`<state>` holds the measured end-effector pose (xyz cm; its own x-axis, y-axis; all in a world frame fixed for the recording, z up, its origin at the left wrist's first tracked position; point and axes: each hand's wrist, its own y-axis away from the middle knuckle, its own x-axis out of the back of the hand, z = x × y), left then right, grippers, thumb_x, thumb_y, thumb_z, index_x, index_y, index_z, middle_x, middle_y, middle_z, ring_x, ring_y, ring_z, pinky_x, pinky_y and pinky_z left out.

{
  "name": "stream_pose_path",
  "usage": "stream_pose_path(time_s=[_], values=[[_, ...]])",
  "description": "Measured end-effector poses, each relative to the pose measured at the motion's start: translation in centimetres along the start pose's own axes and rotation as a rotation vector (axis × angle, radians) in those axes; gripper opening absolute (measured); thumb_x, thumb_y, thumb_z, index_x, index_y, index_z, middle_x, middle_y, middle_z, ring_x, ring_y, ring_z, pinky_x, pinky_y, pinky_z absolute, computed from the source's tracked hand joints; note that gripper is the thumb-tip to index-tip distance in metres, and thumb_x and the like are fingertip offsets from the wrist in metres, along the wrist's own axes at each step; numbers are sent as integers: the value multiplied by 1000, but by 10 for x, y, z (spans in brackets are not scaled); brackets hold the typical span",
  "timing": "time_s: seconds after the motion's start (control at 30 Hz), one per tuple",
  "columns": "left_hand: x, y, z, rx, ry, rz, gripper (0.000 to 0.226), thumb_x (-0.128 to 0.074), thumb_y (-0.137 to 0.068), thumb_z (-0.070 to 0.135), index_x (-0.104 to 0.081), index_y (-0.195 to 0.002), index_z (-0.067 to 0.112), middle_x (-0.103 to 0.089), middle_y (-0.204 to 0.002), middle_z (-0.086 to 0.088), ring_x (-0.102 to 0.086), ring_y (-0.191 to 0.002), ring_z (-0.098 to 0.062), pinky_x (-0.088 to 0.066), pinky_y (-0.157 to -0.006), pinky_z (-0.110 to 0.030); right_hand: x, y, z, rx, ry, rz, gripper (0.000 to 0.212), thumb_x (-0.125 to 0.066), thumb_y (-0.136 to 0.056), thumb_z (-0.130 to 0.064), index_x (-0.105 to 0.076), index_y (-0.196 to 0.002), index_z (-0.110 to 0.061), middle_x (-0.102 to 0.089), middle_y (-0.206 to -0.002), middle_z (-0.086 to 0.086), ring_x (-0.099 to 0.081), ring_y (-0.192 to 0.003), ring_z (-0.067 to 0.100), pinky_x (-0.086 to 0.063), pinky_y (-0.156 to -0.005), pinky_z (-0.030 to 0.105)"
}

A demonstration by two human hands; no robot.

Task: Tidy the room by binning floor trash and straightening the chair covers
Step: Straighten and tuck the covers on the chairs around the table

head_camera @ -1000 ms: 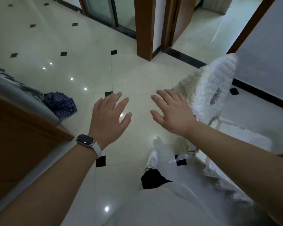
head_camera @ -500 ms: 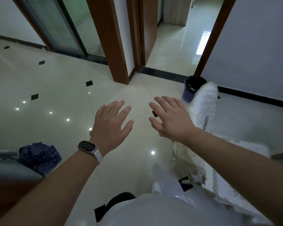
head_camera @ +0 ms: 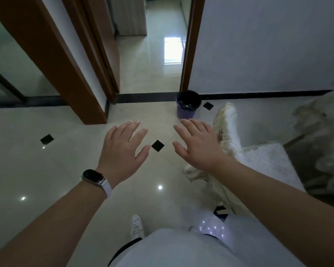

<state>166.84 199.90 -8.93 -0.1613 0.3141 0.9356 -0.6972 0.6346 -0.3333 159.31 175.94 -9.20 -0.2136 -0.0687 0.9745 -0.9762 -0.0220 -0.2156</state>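
Observation:
My left hand, with a watch on its wrist, is held out over the floor, fingers spread and empty. Beside it my right hand is also spread and empty, just left of a chair with a white quilted cover. The cover's back panel is rumpled and its skirt hangs unevenly. A purple bin with a black liner stands ahead against the wall by the doorway, beyond both hands.
A second pale fringed cover lies at the right edge. A brown door frame and an open doorway are ahead. The glossy tiled floor has small black inlays. My legs and a white shoe are below.
The view has swung up and to the right: the bin is now in full sight, and the blue cloth and wooden furniture at left have left the frame. Both hands stay spread and empty.

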Motion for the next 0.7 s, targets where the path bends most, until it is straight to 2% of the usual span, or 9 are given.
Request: stream_pose_path(time_s=[0.3,0.4,0.5,0.7], values=[[-3,-52,-80,-184,102,-39,49,-47,-94,43,-58,-134,17,-52,-142,-10,-44,-133,-29,-31,-109,-49,11,-36,-49,-241,72,36,52,-40,-94,-49,-53,-133,-17,-55,-136,9,-46,-127,28,-35,-105,45],[-12,-71,-81,-255,159,-21,49,-47,-93,43,-61,-130,15,-54,-140,-11,-46,-130,-30,-32,-107,-49,12,-30,-46,-317,108,50,51,-42,-94,-48,-56,-131,-15,-57,-133,10,-50,-124,30,-38,-103,45],[-22,-96,-71,-335,199,-10,48,-48,-92,42,-62,-128,14,-56,-138,-12,-48,-128,-31,-35,-105,-50,11,-25,-33,-397,144,52,51,-43,-94,-47,-56,-131,-15,-57,-134,10,-50,-124,30,-34,-103,43],[-53,-145,-40,-486,225,-60,48,-48,-91,42,-62,-128,14,-56,-137,-12,-49,-127,-32,-34,-105,-49,-12,-15,-1,-556,139,68,51,-44,-93,-49,-58,-130,-16,-56,-134,8,-48,-124,28,-33,-103,43]])
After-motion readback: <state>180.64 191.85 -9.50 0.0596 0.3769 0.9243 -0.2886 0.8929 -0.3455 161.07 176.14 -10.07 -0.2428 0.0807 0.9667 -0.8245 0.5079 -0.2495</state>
